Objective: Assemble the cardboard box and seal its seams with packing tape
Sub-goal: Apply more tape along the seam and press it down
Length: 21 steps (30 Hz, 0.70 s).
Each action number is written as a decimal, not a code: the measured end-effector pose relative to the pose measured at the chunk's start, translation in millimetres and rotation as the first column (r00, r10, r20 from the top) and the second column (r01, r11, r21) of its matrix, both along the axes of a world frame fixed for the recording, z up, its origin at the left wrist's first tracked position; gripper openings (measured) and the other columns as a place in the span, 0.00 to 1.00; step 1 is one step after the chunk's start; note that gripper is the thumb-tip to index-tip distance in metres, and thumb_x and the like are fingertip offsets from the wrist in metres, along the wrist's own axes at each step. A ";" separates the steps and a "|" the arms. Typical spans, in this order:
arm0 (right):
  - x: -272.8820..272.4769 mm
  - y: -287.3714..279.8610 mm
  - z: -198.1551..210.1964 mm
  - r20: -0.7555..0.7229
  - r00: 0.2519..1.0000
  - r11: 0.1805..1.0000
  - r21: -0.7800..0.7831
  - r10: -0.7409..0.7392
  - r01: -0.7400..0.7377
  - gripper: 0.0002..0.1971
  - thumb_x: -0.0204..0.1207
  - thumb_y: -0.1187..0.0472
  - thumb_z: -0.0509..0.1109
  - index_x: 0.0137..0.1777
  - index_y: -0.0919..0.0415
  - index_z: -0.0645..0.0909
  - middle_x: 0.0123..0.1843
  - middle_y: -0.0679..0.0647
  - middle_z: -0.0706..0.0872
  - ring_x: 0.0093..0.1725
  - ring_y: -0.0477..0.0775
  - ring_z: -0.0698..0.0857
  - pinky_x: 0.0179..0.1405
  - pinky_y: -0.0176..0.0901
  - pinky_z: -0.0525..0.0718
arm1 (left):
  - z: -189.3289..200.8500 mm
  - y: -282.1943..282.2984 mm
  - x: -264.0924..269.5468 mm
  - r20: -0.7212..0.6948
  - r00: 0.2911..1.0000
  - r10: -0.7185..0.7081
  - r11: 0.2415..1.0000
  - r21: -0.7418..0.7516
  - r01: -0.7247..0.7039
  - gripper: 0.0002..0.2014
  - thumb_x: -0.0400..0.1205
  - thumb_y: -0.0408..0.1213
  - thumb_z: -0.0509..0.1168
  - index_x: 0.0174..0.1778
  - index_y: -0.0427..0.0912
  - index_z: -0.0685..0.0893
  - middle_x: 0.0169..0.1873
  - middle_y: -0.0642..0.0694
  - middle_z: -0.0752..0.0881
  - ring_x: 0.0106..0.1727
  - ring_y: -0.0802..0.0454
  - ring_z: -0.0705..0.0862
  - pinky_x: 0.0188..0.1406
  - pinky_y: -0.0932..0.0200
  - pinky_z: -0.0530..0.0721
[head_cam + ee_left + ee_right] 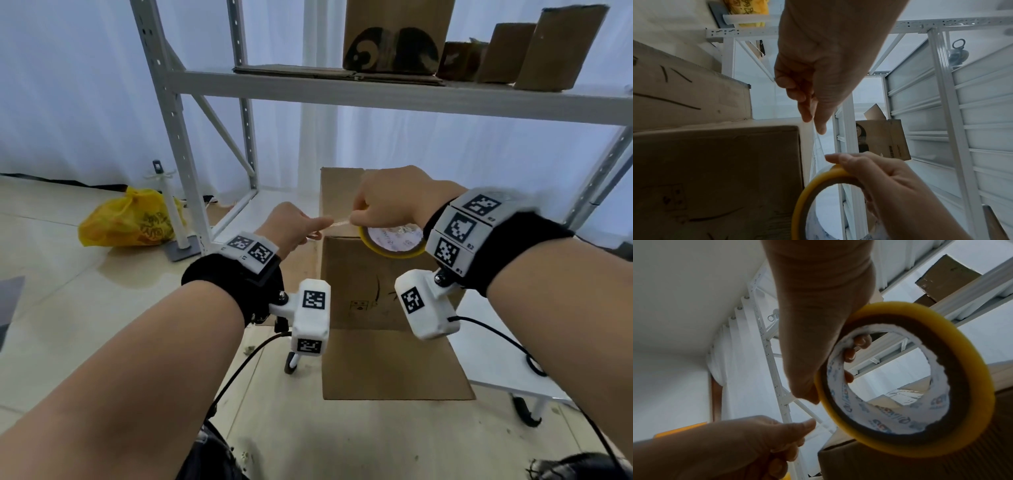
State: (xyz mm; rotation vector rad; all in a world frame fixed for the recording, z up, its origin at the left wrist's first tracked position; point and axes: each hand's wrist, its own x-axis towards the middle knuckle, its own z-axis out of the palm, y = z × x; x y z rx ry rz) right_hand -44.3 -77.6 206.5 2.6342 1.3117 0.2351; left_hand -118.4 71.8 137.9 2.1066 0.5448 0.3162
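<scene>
White racking and pale curtains behind; tiled floor below, yellow bag at left. Both forearms stretched forward over an upright box. Right hand knuckles-up above box top, fingers curled through the core of a tape roll, thumb on its outer rim. Left hand just left of the box edge, thumb and fingers pinching the free tape end, a short clear strip stretched between the two hands. Roll half hidden under the right hand; strip nearly invisible from the head view.
</scene>
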 end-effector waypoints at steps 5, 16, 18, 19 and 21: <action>0.1 -5.7 -5.0 0.007 1.000 0.990 0.138 0.025 -0.025 0.17 0.77 0.42 0.63 0.57 0.52 0.80 0.54 0.50 0.84 0.49 0.52 0.82 0.39 0.42 0.74 | 1.8 -5.6 -4.2 -0.003 1.000 0.012 0.998 0.056 -0.011 0.18 0.79 0.51 0.68 0.35 0.37 0.85 0.29 0.49 0.82 0.27 0.58 0.74 0.27 0.65 0.70; 8.9 -30.2 -8.8 -0.231 0.962 0.810 0.530 -0.146 0.250 0.17 0.78 0.42 0.62 0.44 0.55 0.82 0.42 0.50 0.84 0.45 0.54 0.82 0.46 0.49 0.80 | 7.7 -8.5 -1.5 0.091 0.996 -0.021 1.000 0.013 0.020 0.16 0.80 0.48 0.68 0.38 0.36 0.86 0.31 0.51 0.84 0.32 0.61 0.77 0.31 0.66 0.71; 5.5 -21.9 -1.4 -0.111 0.980 0.885 0.421 -0.168 0.199 0.13 0.76 0.48 0.64 0.49 0.55 0.84 0.45 0.52 0.85 0.44 0.55 0.82 0.39 0.45 0.75 | 7.3 -6.5 -1.3 0.088 0.996 0.000 0.999 0.038 -0.004 0.16 0.79 0.47 0.69 0.33 0.38 0.85 0.30 0.50 0.84 0.31 0.60 0.76 0.32 0.64 0.72; 3.6 -17.3 0.9 -0.044 0.984 0.914 0.364 -0.174 0.178 0.13 0.76 0.49 0.64 0.49 0.55 0.84 0.44 0.52 0.85 0.43 0.55 0.82 0.36 0.43 0.73 | 6.9 -4.5 -1.3 0.087 0.996 0.014 0.999 0.042 -0.018 0.16 0.79 0.47 0.69 0.31 0.39 0.84 0.31 0.49 0.85 0.31 0.60 0.76 0.34 0.63 0.73; 0.3 -9.7 3.4 0.047 0.981 0.948 0.271 -0.186 0.166 0.13 0.76 0.50 0.64 0.49 0.56 0.85 0.42 0.52 0.84 0.41 0.55 0.82 0.32 0.41 0.70 | 7.2 -0.3 -1.7 0.087 0.996 0.035 0.999 0.029 -0.038 0.15 0.79 0.47 0.70 0.31 0.40 0.83 0.31 0.50 0.86 0.30 0.60 0.76 0.32 0.64 0.73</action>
